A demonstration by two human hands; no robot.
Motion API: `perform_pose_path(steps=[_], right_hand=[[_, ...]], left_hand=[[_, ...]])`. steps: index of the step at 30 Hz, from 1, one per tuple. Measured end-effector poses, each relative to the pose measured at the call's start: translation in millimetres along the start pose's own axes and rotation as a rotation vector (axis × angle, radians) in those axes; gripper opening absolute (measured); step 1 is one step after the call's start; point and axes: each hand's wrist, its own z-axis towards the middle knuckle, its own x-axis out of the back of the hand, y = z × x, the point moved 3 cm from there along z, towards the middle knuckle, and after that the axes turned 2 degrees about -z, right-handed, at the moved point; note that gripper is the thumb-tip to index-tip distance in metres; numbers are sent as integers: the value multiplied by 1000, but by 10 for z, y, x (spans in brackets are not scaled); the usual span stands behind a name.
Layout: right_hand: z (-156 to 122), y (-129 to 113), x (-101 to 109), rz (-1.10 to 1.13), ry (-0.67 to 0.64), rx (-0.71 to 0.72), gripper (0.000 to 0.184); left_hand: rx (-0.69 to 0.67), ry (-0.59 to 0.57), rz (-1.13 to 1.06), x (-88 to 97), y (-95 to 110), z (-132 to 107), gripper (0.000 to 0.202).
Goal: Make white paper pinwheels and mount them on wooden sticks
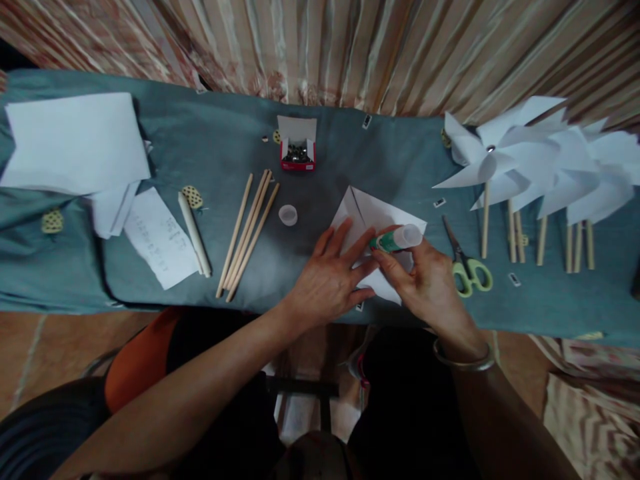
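Observation:
A green and white glue stick is gripped in my right hand, tilted so that its front end points left at a white sheet of paper with crease lines. The tip of the stick is hidden behind my fingers. My left hand lies flat on the same paper with its fingers spread, beside the stick. A round white cap lies on the cloth to the left of the paper. Just right of my right hand are scissors with light green handles.
Several wooden sticks lie left of the cap. Behind them stands an open red box of small metal pieces. Paper pinwheels on sticks fill the right side. White sheets, a printed slip and a white rod lie left.

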Motion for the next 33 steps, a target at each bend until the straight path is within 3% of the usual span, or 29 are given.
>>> perform_pose_path(steps=[17, 33], right_hand=[[-8, -24, 76, -61, -26, 36, 19], [0, 57, 100, -16, -30, -10, 25]], left_hand=[[0, -5, -3, 2, -6, 2, 58], [0, -11, -19, 13, -10, 2, 60]])
